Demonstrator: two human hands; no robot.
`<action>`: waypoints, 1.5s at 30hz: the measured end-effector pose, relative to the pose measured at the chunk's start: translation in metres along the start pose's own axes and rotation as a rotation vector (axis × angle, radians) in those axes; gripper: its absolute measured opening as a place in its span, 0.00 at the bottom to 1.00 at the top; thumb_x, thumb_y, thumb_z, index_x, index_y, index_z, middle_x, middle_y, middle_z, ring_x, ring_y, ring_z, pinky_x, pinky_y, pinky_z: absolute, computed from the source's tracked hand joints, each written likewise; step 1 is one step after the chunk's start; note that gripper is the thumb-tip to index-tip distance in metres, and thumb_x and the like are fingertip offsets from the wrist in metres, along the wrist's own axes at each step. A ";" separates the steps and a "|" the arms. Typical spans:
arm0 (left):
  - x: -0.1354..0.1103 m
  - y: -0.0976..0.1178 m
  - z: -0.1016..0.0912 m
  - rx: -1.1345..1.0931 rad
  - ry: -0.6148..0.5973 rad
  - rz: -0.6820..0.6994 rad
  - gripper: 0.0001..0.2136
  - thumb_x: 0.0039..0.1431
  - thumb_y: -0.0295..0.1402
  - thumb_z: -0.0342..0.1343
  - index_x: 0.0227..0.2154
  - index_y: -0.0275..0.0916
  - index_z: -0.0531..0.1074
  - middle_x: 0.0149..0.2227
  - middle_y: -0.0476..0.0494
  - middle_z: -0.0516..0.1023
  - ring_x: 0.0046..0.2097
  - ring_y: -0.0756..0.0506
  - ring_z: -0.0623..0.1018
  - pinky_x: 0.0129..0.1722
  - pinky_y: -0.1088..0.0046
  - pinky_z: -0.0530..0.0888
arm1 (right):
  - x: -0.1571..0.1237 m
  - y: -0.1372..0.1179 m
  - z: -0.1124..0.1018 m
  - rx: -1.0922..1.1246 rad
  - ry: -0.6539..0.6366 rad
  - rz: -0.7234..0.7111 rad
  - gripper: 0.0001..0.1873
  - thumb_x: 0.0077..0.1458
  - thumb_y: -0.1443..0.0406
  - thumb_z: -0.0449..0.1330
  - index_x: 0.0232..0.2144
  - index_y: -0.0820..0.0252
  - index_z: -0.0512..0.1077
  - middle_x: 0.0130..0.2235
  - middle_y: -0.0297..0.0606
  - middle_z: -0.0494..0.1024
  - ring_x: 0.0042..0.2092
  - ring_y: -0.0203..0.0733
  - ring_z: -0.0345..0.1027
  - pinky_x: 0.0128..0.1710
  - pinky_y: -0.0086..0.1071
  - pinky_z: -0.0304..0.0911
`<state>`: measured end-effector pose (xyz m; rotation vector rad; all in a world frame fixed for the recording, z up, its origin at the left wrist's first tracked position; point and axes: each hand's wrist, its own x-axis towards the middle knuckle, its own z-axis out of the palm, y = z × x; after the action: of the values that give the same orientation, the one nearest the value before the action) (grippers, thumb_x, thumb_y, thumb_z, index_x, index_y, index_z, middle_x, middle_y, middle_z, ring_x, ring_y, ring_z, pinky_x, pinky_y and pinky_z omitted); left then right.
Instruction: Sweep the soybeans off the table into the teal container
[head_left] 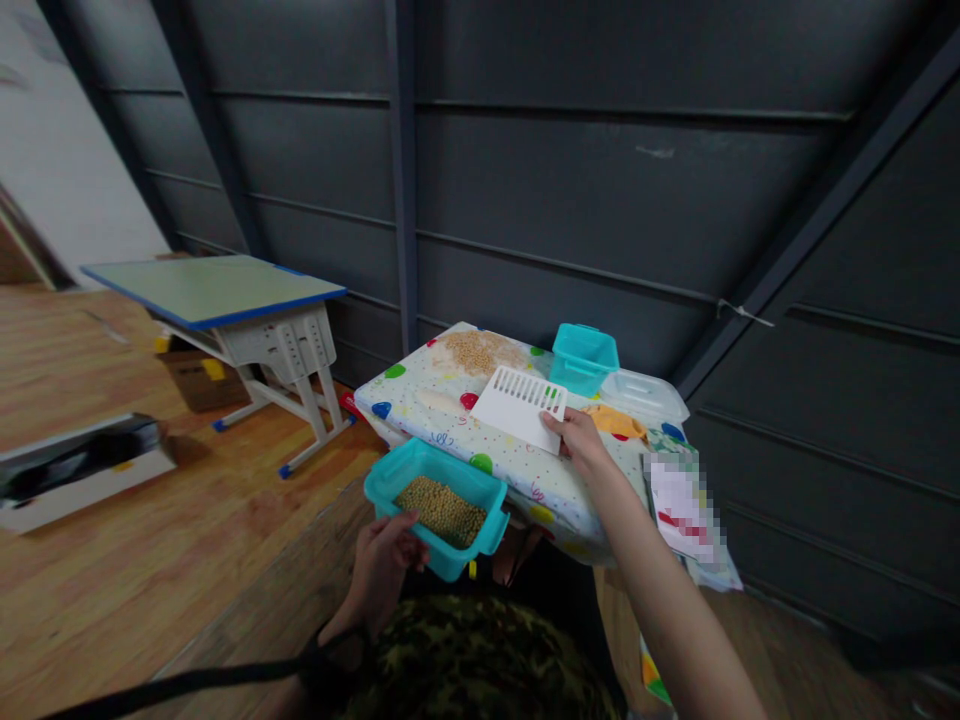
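My right hand [577, 437] grips a white flat plastic scoop [517, 410] with a row of slots along its far edge, held over the tabletop. My left hand [388, 555] is closed at the near left side of a teal plastic box [427, 460], its thumb over the rim. Inside the box lie yellowish soybeans [442, 510]. This box is at the table's front edge, above my lap. A pile of beans [476, 352] is spread on the far left of the patterned tablecloth [405, 400], with pale powder or crumbs around it.
A second teal box [585, 358] stands at the back, beside a clear lid [645, 393]. An orange cloth-like item [615, 421] and a blurred-out sheet [682, 510] lie to the right. A desk [225, 285] and a carton [199, 375] are left; a dark panel wall [562, 190] rises behind.
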<state>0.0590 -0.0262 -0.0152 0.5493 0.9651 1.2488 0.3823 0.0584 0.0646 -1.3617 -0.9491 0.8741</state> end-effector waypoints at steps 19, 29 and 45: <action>-0.003 0.004 0.005 0.016 0.017 -0.015 0.17 0.41 0.42 0.76 0.15 0.41 0.73 0.13 0.50 0.72 0.16 0.47 0.72 0.17 0.71 0.65 | -0.058 -0.010 0.010 0.032 -0.107 0.001 0.26 0.36 0.48 0.78 0.33 0.59 0.84 0.41 0.45 0.89 0.39 0.51 0.78 0.40 0.41 0.71; -0.003 0.001 0.003 0.021 0.009 -0.012 0.16 0.43 0.41 0.75 0.16 0.42 0.73 0.14 0.49 0.73 0.17 0.46 0.72 0.17 0.71 0.66 | -0.084 -0.010 0.008 -0.038 -0.179 -0.038 0.29 0.42 0.44 0.78 0.39 0.58 0.87 0.47 0.47 0.89 0.43 0.56 0.82 0.45 0.45 0.75; -0.011 0.010 0.010 0.055 0.002 -0.020 0.18 0.36 0.44 0.76 0.16 0.39 0.74 0.14 0.47 0.75 0.16 0.46 0.73 0.16 0.72 0.66 | -0.078 -0.013 0.021 -0.087 -0.003 -0.280 0.25 0.51 0.44 0.72 0.40 0.56 0.86 0.47 0.46 0.89 0.48 0.59 0.82 0.51 0.49 0.75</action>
<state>0.0618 -0.0328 0.0012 0.5800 1.0063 1.2081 0.3329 -0.0056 0.0736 -1.2623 -1.1598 0.6283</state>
